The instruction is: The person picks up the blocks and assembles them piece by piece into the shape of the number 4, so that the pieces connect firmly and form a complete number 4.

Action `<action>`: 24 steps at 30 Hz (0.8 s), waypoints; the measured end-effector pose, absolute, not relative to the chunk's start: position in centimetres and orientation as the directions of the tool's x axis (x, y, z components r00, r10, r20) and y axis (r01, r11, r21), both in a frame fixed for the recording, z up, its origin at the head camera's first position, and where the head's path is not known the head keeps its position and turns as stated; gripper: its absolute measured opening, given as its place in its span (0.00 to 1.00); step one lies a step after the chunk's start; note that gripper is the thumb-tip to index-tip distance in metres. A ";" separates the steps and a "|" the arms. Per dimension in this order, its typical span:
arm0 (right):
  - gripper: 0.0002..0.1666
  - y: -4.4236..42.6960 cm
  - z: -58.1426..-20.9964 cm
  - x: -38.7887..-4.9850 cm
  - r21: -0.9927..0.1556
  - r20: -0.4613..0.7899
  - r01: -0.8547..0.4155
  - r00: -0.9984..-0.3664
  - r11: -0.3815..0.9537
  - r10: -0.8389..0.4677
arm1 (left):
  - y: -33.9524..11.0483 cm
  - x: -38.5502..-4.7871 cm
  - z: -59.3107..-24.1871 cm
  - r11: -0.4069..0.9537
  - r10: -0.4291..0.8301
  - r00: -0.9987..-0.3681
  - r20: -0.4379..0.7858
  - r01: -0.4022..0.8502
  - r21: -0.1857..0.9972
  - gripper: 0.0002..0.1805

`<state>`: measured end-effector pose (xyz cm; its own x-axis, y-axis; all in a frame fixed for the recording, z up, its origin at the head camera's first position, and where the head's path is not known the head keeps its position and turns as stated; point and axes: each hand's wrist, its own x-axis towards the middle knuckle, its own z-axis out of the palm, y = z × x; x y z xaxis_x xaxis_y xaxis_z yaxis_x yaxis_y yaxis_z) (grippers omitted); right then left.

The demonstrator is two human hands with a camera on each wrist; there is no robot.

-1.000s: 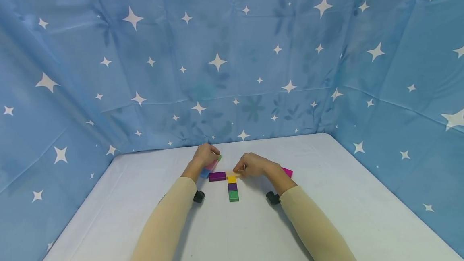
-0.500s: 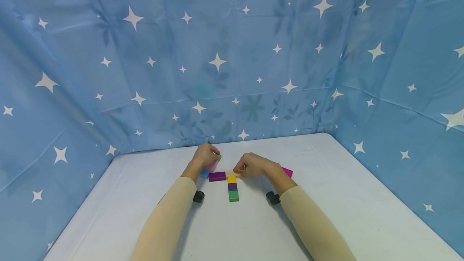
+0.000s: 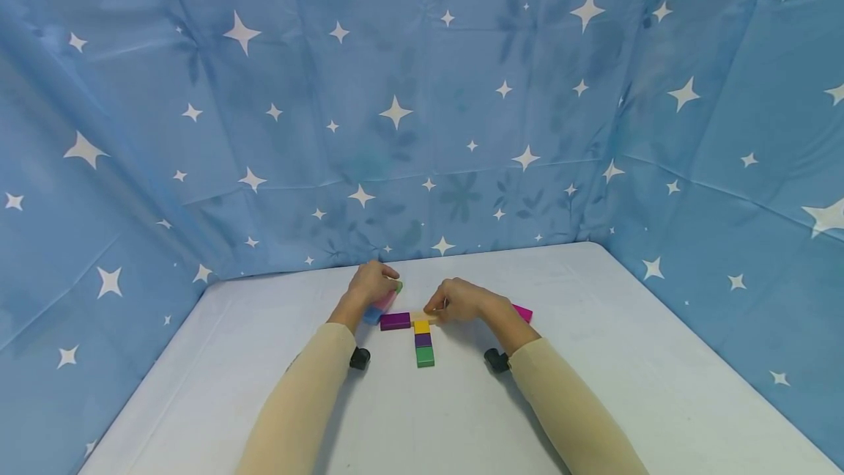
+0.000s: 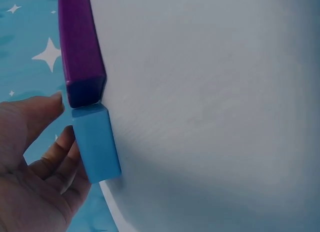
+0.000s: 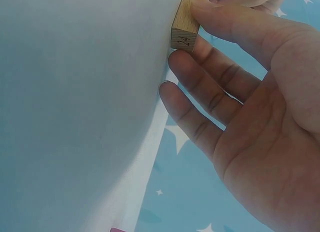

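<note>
In the head view my left hand (image 3: 374,282) is at the far end of a slanted row of blocks, its fingers bent at a small green block (image 3: 399,287). A pink block (image 3: 385,302) and a blue block (image 3: 373,314) continue that row. The left wrist view shows the thumb apart from the blue block (image 4: 97,144); the fingertips are hidden behind it. My right hand (image 3: 460,299) pinches a plain wooden block (image 5: 183,26), marked 24, between thumb and fingers. This block lies beside a purple block (image 3: 395,321) and touches the yellow block (image 3: 422,327) below it.
Below the yellow block, a dark purple block (image 3: 423,340) and a green block (image 3: 425,356) continue the column toward me. A magenta block (image 3: 523,313) lies partly behind my right forearm. The white table (image 3: 428,424) ends at a blue curtain (image 3: 395,152) with stars.
The left hand and forearm shift very slightly left. The right hand and all the visible blocks stay where they were.
</note>
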<state>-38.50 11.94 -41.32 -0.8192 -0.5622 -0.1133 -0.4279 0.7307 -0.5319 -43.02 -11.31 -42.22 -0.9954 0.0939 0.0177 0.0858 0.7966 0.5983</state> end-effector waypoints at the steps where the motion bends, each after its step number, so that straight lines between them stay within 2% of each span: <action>1: 0.16 11.9 -41.3 -38.5 -0.532 -0.115 -0.427 -0.819 0.731 -0.562 | -11.4 -43.0 -42.1 0.796 0.094 -0.995 0.025 0.090 0.598 0.15; 5: 0.16 11.9 -41.2 -38.6 -0.528 -0.118 -0.421 -0.824 0.738 -0.555 | -11.6 -42.6 -41.9 0.774 0.103 -0.993 0.062 0.119 0.622 0.17; 12: 0.16 11.8 -41.3 -38.6 -0.522 -0.122 -0.416 -0.827 0.744 -0.548 | -12.1 -41.6 -41.2 0.691 0.200 -0.962 0.184 0.272 0.670 0.18; 24: 0.16 11.8 -41.3 -38.3 -0.517 -0.106 -0.436 -0.821 0.736 -0.561 | -12.5 -39.0 -40.0 0.621 0.259 -0.931 0.258 0.365 0.694 0.19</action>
